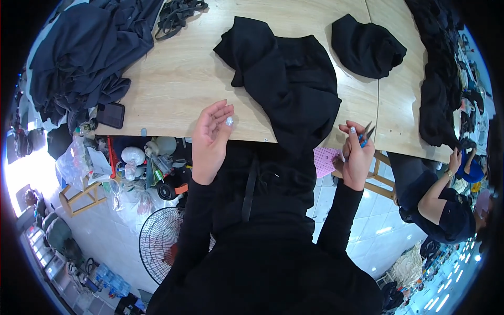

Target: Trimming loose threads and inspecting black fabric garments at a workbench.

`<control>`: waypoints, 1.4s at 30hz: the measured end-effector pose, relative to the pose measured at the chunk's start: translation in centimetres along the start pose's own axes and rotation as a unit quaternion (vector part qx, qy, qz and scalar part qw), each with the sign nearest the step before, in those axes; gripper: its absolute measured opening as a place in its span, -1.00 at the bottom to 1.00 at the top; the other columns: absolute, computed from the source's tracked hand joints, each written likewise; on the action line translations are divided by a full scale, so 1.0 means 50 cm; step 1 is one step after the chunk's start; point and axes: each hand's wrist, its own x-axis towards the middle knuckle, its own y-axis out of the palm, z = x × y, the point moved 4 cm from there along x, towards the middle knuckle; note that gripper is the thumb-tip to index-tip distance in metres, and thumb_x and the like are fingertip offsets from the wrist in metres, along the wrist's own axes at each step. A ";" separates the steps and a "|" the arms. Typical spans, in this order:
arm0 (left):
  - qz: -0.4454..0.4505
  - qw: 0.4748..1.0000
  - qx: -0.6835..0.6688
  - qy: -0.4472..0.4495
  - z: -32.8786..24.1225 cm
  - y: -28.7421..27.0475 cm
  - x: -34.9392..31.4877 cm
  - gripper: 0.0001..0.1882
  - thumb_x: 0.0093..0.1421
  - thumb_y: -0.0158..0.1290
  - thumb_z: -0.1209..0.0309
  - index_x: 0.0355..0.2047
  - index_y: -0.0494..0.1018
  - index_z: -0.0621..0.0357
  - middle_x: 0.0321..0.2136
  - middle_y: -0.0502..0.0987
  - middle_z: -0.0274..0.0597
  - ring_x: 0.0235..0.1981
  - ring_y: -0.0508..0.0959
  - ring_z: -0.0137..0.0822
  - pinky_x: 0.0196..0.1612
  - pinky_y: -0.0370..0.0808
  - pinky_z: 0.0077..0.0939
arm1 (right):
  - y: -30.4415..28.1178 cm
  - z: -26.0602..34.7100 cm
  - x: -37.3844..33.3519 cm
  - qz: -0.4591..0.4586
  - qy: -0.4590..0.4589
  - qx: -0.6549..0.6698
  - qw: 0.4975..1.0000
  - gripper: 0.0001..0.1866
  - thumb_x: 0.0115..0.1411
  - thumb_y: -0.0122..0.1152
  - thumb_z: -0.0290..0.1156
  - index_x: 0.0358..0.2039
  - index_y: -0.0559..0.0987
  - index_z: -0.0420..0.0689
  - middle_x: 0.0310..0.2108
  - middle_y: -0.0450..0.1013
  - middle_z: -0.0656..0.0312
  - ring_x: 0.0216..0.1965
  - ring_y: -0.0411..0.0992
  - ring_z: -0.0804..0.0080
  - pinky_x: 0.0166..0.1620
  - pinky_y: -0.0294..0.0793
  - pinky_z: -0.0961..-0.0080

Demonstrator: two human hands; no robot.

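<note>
My left hand [211,142] is held at the table's front edge, palm up, with loosely bent fingers and nothing in it. In my right hand [355,160] is a pair of small thread snips [364,137] with blue handles, the blades pointing up and away from me. Between the hands lies a black garment [294,84], rumpled, its lower part hanging over the table edge toward my lap. Neither hand touches it visibly. A second black cloth piece [367,47] sits bunched to the far right of the garment.
A heap of dark navy cloth [94,52], a phone [111,115] and black straps [178,17] occupy the left of the wooden table [178,79]. Black fabric [438,94] runs along its right side, near a seated co-worker [441,207]. A fan [163,244] stands below left.
</note>
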 end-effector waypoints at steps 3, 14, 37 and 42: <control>0.000 0.999 0.039 0.024 -0.003 0.008 0.007 -0.48 0.44 0.16 0.53 0.37 0.37 0.28 0.29 0.54 0.07 0.37 0.51 -0.13 0.41 0.41 -0.31 | 0.017 0.013 0.002 -0.002 -0.011 -0.028 1.000 -0.79 0.56 0.15 -0.47 0.04 0.68 -0.27 -0.17 0.71 0.18 -0.57 0.12 0.79 -0.48 0.10 0.68; -0.053 0.763 0.595 0.246 0.030 0.082 0.006 -0.31 0.31 0.26 0.19 0.39 0.39 0.14 0.50 0.24 0.14 0.55 0.16 0.16 0.54 0.05 0.03 | 0.187 0.069 -0.104 0.085 -0.382 -0.286 0.875 -0.64 0.16 0.53 -0.54 0.00 0.72 -0.17 0.05 0.67 0.05 -0.09 0.71 0.09 -0.14 0.69 0.40; -0.096 0.955 -0.208 0.190 -0.234 0.120 0.042 -0.64 0.37 0.17 0.66 0.16 0.51 0.38 -0.13 0.70 -0.18 -0.17 0.67 -0.49 -0.11 0.59 -0.66 | 0.175 0.023 -0.111 0.221 -0.255 -0.022 0.941 -0.71 0.22 0.38 -0.73 -0.04 0.68 -0.30 -0.20 0.64 0.12 -0.32 0.58 0.50 -0.31 0.48 0.57; 0.187 0.869 0.058 0.454 -0.376 0.183 0.052 -0.44 0.42 0.08 0.68 0.42 0.34 0.35 0.37 0.46 0.08 0.38 0.49 -0.18 0.40 0.42 -0.31 | 0.121 0.053 -0.075 0.119 -0.027 0.231 0.965 -0.64 0.40 0.34 -0.47 0.15 0.52 -0.25 -0.16 0.64 0.20 -0.33 0.59 0.59 -0.26 0.55 0.62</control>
